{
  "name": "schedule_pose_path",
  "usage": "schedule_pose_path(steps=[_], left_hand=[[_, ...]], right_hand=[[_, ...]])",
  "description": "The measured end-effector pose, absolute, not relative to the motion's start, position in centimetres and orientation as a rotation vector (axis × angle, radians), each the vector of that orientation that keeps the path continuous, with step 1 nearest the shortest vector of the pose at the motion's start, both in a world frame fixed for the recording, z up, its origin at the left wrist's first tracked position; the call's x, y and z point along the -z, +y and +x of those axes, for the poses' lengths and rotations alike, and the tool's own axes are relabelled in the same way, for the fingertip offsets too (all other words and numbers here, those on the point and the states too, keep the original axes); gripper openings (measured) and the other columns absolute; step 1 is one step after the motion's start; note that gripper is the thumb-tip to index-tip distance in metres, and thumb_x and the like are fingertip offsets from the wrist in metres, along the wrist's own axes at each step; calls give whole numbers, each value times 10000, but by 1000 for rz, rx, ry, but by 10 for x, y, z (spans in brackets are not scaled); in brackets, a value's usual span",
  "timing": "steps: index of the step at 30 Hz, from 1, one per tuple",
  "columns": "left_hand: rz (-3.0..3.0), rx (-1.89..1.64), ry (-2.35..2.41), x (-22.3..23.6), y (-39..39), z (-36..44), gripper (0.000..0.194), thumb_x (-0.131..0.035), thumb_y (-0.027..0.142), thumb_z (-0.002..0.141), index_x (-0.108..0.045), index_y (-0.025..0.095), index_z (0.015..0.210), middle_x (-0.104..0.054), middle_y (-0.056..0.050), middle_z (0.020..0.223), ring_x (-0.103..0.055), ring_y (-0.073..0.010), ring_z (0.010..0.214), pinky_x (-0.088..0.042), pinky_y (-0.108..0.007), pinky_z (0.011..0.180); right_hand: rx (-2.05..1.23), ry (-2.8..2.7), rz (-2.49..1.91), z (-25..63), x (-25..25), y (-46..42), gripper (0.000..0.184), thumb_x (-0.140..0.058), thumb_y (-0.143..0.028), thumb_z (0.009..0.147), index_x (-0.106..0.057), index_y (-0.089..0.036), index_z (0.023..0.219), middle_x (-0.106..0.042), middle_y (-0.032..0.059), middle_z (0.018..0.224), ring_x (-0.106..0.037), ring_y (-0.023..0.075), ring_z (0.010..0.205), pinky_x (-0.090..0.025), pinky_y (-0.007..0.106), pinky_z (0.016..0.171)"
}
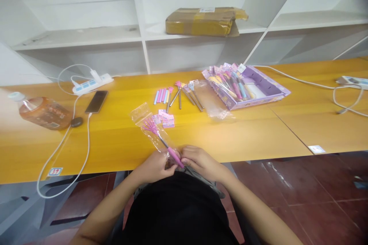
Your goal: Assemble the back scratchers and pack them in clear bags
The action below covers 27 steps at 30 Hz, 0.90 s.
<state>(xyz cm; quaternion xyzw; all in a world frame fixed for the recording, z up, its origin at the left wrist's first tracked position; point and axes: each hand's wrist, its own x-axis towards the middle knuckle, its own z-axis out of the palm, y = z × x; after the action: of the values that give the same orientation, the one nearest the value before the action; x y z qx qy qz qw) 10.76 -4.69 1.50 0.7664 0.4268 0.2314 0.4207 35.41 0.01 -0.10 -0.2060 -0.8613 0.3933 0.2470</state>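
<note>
A pink back scratcher [163, 142] with a hand-shaped head and a pink grip lies inside a clear plastic bag [138, 114] in front of me. My left hand [159, 166] is closed around the bag near the grip's lower end. On the other side, my right hand [198, 160] pinches at the same end, its fingertips close to the left ones. Just beyond the bag lie small pink printed cards [168, 122]. Several loose metal back scratchers [180, 97] with coloured hand heads rest farther back, beside a row of pastel grip sleeves [161, 96].
A purple box [267, 84] holds several bagged back scratchers [234, 84], with empty-looking clear bags [212, 101] beside it. To the left are a drink bottle [46, 113], a phone [97, 102], a power strip [93, 84] and looping white cables. A taped carton [199, 22] sits on the shelf.
</note>
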Motion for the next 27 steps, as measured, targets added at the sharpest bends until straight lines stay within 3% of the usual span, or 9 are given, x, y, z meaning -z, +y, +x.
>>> schedule_pose_path(steps=[6,10,13,16,22,27], left_hand=[[1898,-625,1063,-15,-52,102,213,-621,295,1009,-810,257,1100,-788,-54,1072,-711,-236,966,-557,-330,923],[1539,-988,1241,7,-57,96,447,-505,548,1089,-769,191,1043,-770,-77,950,-705,-242,893,-580,-367,888],[1087,-1300,1442,22,-55,96,562,-529,709,1046,-712,179,1008,-718,-56,860,-667,-213,791,-572,-337,773],[1019,-1384,1445,21,-50,98,490,-635,685,1019,-667,195,1011,-667,-11,842,-630,-169,763,-544,-286,737],[1060,-1326,1303,4,-49,102,438,-690,583,1033,-561,236,1267,-635,52,845,-568,-100,616,-471,-212,581],[1034,-1238,1245,5,-50,103,446,-723,568,1013,-537,242,1254,-652,69,799,-512,-74,490,-441,-207,511]], right_hand=[[-1078,-2355,-566,355,-1,2,391,-475,-403,1190,-692,-214,925,-664,42,893,-615,199,867,-489,324,814],[-1106,-2443,-436,356,-7,-7,327,-574,-362,1162,-741,-222,919,-723,23,851,-661,188,852,-480,338,875],[-1130,-2564,-313,350,-11,-25,252,-664,-364,1123,-772,-235,936,-761,0,828,-683,176,812,-479,342,896],[-1151,-2669,-273,342,-12,-43,200,-702,-366,1102,-780,-226,982,-792,10,883,-705,180,826,-489,320,829],[-1151,-2647,-357,345,-32,-24,237,-672,-408,1116,-766,-228,995,-753,18,894,-684,174,796,-478,297,715],[-727,-2485,-842,334,-44,41,181,-559,-258,1143,-720,-194,1094,-712,77,1059,-668,194,869,-500,320,800]])
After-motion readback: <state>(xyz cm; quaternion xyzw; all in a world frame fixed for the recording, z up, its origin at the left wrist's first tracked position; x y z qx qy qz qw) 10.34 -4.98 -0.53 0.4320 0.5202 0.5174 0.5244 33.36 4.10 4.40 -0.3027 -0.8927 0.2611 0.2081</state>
